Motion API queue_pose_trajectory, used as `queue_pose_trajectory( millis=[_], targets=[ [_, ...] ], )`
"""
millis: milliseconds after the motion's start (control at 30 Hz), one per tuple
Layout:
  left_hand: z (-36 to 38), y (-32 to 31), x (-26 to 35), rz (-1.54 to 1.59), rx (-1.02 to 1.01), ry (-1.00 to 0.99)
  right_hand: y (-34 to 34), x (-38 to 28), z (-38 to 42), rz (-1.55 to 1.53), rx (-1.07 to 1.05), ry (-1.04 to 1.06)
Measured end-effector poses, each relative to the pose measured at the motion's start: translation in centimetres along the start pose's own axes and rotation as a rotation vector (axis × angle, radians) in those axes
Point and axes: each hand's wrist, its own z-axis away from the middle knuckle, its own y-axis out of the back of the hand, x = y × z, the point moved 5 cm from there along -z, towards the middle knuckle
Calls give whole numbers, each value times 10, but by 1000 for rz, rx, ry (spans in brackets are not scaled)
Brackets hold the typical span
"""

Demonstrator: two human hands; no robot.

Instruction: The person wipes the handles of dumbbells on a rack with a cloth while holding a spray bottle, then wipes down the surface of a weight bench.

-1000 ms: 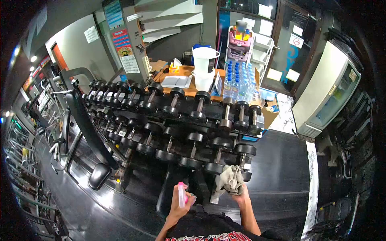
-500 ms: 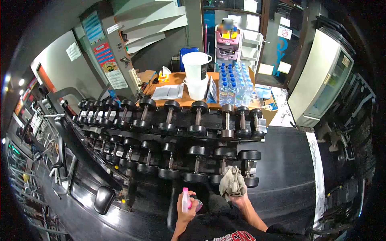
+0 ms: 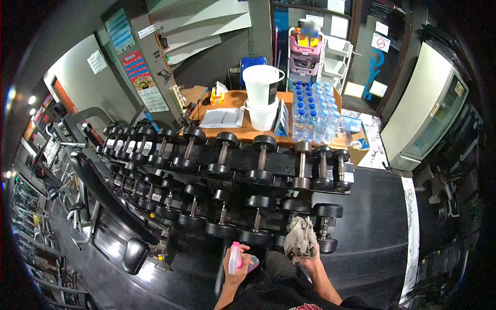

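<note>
My left hand (image 3: 238, 267) is wrapped round a spray bottle with a pink and white head (image 3: 234, 257), at the bottom centre. To its right, my right hand (image 3: 311, 261) holds a crumpled grey-beige cloth (image 3: 301, 237), which hides most of the fingers. The cloth appears in front of the lower row of dumbbells, overlapping a black dumbbell (image 3: 296, 206). Just right of it stands another black dumbbell (image 3: 324, 227). Both hands are in front of my body, apart from each other.
A two-tier rack holds several dumbbells (image 3: 262, 159). Behind it, a wooden table (image 3: 237, 98) bears white buckets (image 3: 262, 116), water bottles (image 3: 311, 120), papers and a tissue box. A padded bench (image 3: 111, 201) is on the left, a fridge (image 3: 421, 113) on the right.
The view has shifted, so the rack and table appear slightly further right and lower. My hands still hold the bottle and cloth, with the cloth slightly lower in view.
</note>
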Motion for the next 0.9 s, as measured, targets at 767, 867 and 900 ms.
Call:
queue_pose_trajectory(
  millis=[767,867,900],
  targets=[
    [-244,-90,-97,34,54,27,-133,-137,-336,1341,75,742],
    [-278,-97,-105,-56,143,-75,-181,-127,-375,1836,-85,1183],
    [-289,-99,-110,-59,151,-71,-197,-112,-389,2122,-306,1291]
  ],
)
